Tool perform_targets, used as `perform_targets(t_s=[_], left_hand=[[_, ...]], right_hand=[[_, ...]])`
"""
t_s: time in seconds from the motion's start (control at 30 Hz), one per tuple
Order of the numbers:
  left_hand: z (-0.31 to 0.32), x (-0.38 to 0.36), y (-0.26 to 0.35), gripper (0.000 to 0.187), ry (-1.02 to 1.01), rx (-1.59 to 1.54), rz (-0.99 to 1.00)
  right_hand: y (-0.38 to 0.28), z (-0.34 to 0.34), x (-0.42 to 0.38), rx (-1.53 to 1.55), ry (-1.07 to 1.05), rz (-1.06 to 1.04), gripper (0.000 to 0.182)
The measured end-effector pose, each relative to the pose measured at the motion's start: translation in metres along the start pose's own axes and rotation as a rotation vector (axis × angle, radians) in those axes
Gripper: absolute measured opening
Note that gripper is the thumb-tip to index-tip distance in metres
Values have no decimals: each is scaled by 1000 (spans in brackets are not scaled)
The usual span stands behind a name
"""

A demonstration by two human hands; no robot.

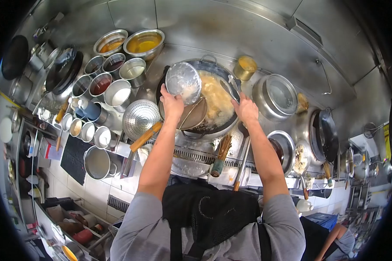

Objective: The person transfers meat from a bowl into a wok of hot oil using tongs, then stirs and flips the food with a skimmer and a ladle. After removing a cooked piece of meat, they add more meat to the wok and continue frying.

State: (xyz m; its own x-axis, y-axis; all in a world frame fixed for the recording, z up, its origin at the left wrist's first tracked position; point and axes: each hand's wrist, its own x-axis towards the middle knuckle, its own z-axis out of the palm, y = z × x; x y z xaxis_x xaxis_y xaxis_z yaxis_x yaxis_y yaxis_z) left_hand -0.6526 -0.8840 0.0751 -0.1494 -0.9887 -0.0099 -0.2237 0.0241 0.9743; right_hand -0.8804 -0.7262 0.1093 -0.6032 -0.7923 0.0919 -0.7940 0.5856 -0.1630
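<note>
Lying closest to the person, on the near side of the stove, are a bristled brush (223, 152) and, to its left, the wooden handle (146, 136) that runs up toward the strainer (191, 115). Beyond them, the left hand (173, 104) is clamped on the near rim of a bowl (177, 79), which hangs above the strainer and the left part of the wok (214, 67). White residue coats the bowl's inside. The right hand (247, 108) is closed around what look like metal tongs (232, 90), reaching over the wok's right side; whether their tips are apart or together, I cannot tell. Pale, frothy food (215, 98) fills much of the wok between the two hands. For good control, the bowl is best kept steady and clear of the liquid, its weight well supported, while the tongs work low and gently, so hot oil does not splash the fingers and the pieces do not clump. The wrists are safer off the rim. Farther back stand a yellowish container (245, 67) just beyond the wok, and two wide metal bowls of amber liquid (144, 43) at the far left.
</note>
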Motion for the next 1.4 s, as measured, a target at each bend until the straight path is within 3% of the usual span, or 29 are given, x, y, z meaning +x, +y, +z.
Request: perform_targets(t_s=[0.1, 0.37, 0.47, 0.57, 0.7, 0.97, 1.33, 1.4], left_hand=[[-20, -6, -3, 78, -47, -281, -38], [-42, -31, -26, 78, -37, -289, -12], [-43, -34, -35, 78, -66, -309, 19], [-53, -47, -24, 77, -90, -271, 32], [-67, -53, -27, 76, -25, -45, 96], [-82, -64, -35, 73, -12, -148, 157], [-113, -77, -13, 69, -99, -292, 44], [-121, -86, 5, 64, -193, -610, -150]], right_hand=[[0, -4, -4, -1, -46, 9, 54], [-7, -23, -9, 276, -2, 39, 58], [-6, -18, -6, 120, 192, -16, 54], [9, 5, 3, -341, -12, -207, 42], [4, -3, 7, -455, -112, -211, 27], [-1, -19, 10, -638, -255, -265, 27], [-7, -31, -3, -400, -340, -153, 56], [2, -23, -12, -193, -196, -70, 61]])
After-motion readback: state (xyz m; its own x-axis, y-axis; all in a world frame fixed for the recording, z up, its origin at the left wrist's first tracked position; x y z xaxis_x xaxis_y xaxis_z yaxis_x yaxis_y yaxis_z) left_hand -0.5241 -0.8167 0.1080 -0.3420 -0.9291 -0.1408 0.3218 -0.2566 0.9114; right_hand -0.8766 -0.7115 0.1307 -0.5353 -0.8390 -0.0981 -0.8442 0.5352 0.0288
